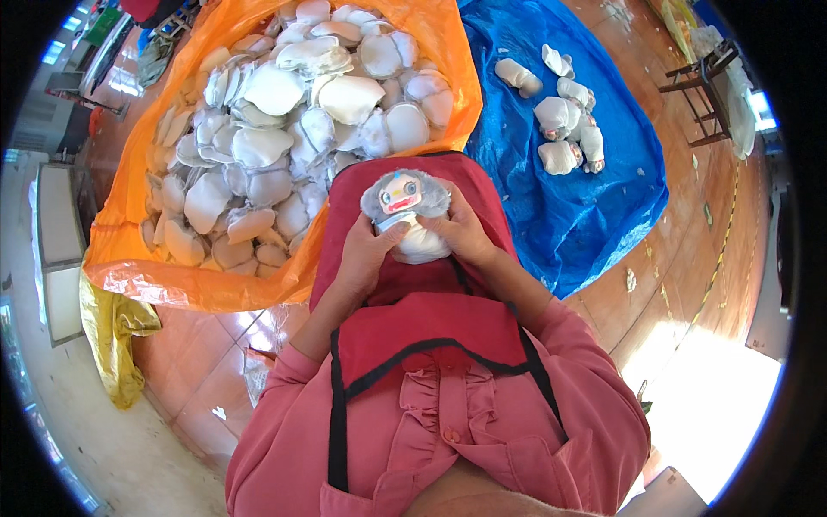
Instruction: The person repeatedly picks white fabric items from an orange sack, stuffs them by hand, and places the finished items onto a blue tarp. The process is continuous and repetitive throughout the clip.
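Grey plush toy (405, 204) between both hands (365, 253) (466, 231)

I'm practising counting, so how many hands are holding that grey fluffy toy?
2. The left hand holds the grey toy at the picture's left, the right hand at the picture's right.

Bright light burns out the floor (715, 409) at lower right, and fisheye distortion curves everything near the black rim.

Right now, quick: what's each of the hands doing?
Left hand: closed, holding the left side of a grey plush doll with a white, rounded lower part.
Right hand: closed, holding its right side.
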Motion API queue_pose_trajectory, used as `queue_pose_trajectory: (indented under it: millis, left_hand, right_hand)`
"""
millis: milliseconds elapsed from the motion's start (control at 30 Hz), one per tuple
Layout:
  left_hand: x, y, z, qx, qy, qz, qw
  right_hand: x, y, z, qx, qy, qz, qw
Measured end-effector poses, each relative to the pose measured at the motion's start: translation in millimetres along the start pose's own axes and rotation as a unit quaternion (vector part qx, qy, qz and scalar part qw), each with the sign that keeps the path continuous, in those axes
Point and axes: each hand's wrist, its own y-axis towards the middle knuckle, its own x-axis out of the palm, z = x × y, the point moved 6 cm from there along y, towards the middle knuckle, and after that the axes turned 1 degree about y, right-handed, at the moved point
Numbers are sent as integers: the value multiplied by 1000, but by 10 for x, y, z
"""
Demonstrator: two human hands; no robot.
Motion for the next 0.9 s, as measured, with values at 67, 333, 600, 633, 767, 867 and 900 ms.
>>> queue_pose_trajectory:
  millis: [67,333,600,633,767,867,900]
  left_hand:
    - [42,5,-21,-1,-12,35,999]
    - [14,92,-95,109,32,-7,994]
    - [23,62,-198,75,-59,-18,995]
    - [26,53,-173,81,-51,-16,995]
    - [-32,23,-73,71,41,-48,995]
    - [-24,-19,72,90,165,-72,980]
    - [-2,-42,123,94,193,-72,974]
  right_hand:
    - [-8,19,24,0,-15,-11,1000]
    - [-27,-83,7,-3,132,-8,991]
    - [-149,-77,52,-73,2,46,996]
    - [-136,-70,62,-70,12,49,996]
    - [-26,-121,-77,21,271,13,962]
    - [-179,-72,156,130,199,19,971]
    - [-223,-80,257,177,160,21,971]
